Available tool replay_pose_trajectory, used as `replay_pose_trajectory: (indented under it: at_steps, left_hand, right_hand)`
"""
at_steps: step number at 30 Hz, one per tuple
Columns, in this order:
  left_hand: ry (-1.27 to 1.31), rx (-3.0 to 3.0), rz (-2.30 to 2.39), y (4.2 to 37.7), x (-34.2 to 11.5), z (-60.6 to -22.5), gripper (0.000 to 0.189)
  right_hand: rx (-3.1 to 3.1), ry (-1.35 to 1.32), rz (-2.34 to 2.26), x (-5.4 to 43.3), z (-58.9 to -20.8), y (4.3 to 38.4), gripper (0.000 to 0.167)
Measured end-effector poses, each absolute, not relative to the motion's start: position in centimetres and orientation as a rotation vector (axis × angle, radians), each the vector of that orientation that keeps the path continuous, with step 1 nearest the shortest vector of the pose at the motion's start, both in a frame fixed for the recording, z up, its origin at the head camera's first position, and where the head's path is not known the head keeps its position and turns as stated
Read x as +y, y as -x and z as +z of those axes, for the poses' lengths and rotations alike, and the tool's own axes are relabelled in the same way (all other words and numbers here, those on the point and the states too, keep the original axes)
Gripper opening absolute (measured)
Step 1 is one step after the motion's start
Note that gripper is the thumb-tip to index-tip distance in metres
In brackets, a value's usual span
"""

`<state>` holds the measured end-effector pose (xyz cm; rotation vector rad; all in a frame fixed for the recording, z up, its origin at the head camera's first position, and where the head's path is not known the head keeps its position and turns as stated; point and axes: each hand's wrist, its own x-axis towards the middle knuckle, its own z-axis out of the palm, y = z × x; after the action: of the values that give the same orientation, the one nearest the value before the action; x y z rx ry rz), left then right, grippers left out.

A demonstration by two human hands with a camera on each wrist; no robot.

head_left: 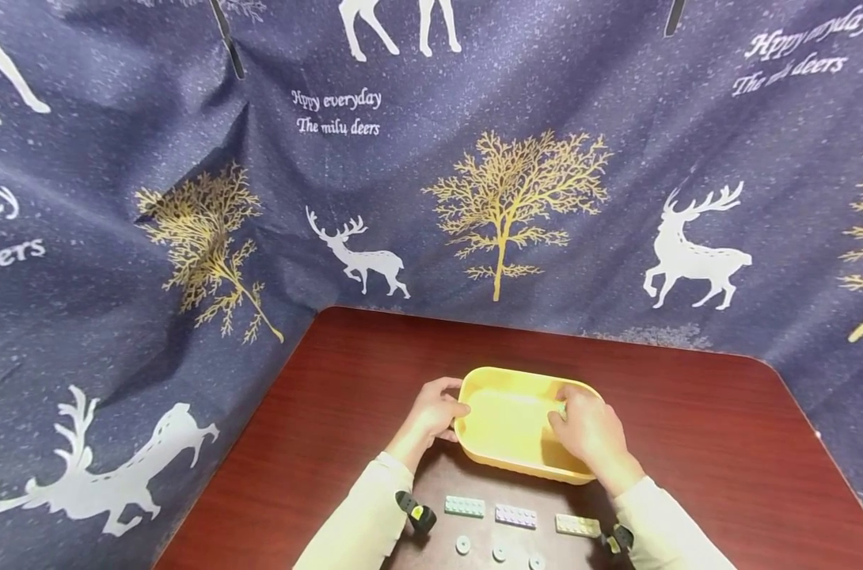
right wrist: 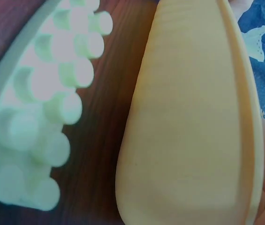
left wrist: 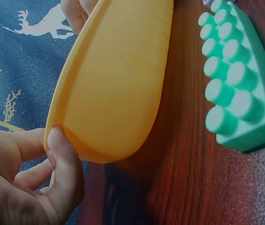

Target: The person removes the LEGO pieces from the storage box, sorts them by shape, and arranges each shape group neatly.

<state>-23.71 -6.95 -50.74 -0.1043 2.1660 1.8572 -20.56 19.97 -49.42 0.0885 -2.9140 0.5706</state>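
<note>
A yellow plastic tub (head_left: 510, 423) with rounded ends sits on the table before me. My left hand (head_left: 437, 408) grips its left end. In the left wrist view the thumb (left wrist: 63, 150) lies over the rim, with the fingers outside. My right hand (head_left: 590, 423) reaches into the right end of the tub, its fingers bent. A small pale green piece (head_left: 563, 410) shows between thumb and index finger, mostly hidden. In the right wrist view the tub wall (right wrist: 188, 117) hides most of that hand.
On the near side stand a mint-green building block (head_left: 464, 507), a lilac one (head_left: 515, 516) and a pale yellow one (head_left: 577, 525). Nearer still lie three small round pieces with centre holes, one (head_left: 463, 545) at the left. A deer-print cloth (head_left: 374, 190) hangs behind the table.
</note>
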Motion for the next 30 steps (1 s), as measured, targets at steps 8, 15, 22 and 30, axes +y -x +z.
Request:
replay_pose_trajectory:
  at_steps: [8, 15, 22, 30]
  left_hand:
    - [0.109, 2.161, 1.858, 23.8, -7.0, -50.7, 0.054]
    - [0.122, 2.143, 1.862, 23.9, -7.1, -50.8, 0.053]
    - [0.111, 2.145, 1.867, 23.8, -7.0, -50.8, 0.054]
    - [0.121, 2.164, 1.849, 23.8, -6.9, -50.7, 0.054]
  right_hand:
    - [-2.966, -0.038, 0.502, 19.9, -49.7, 21.6, 0.019]
    - [-3.065, 0.029, 0.452, 19.5, -50.4, 22.2, 0.013]
    - [-3.081, 0.009, 0.376, 19.1, -50.8, 22.2, 0.010]
    - [-3.076, 0.027, 0.335, 19.0, -50.6, 21.8, 0.015]
